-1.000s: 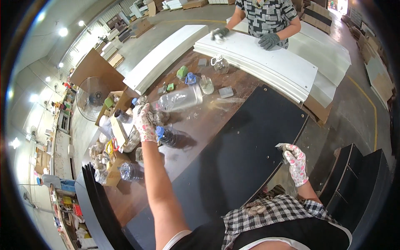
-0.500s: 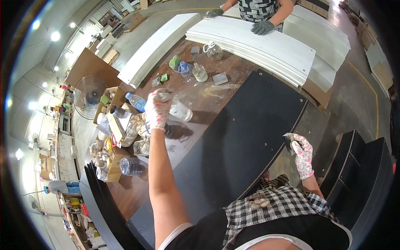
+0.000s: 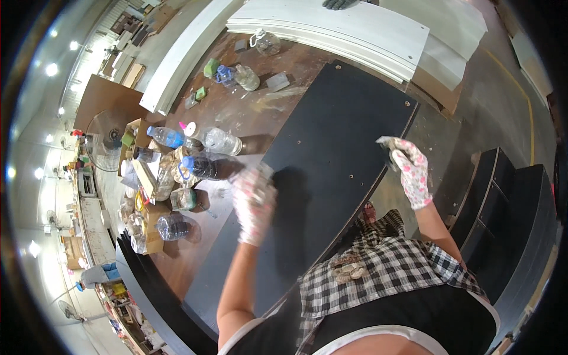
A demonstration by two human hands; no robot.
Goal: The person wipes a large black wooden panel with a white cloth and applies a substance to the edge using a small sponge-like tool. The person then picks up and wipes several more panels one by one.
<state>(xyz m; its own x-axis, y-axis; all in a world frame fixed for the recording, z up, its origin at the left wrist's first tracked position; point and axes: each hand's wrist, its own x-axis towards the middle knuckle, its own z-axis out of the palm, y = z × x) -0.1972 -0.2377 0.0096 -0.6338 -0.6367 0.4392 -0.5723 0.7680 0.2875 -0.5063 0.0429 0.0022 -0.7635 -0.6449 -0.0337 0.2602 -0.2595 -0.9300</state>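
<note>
Over the left edge of a long black panel (image 3: 331, 127) is my left hand (image 3: 254, 207), in a white glove with pink spots. Motion smears its fingers, and a greyish patch shows near the fingertips; whether it holds anything is unclear. My right hand (image 3: 411, 171), gloved the same way, is closed on a thin grey flat piece (image 3: 387, 142) just past the panel's right edge. Several small holes dot the panel. Left of it stand a blue-capped dark bottle (image 3: 204, 167), a clear bottle (image 3: 223, 142) and a white bottle with a pink tip (image 3: 190, 130).
White boards (image 3: 331, 29) are stacked at the far side, where a dark-gloved hand (image 3: 340, 3) of another person rests. Cardboard boxes (image 3: 155, 234) of wrapped items and a fan (image 3: 109, 137) are on the left. Black shelf-like pieces (image 3: 503, 219) stand on the right.
My left hand has come away from the bottles, right and nearer, over the black panel. The right hand still holds its grey piece. The view has shifted, and most of the other person has left it.
</note>
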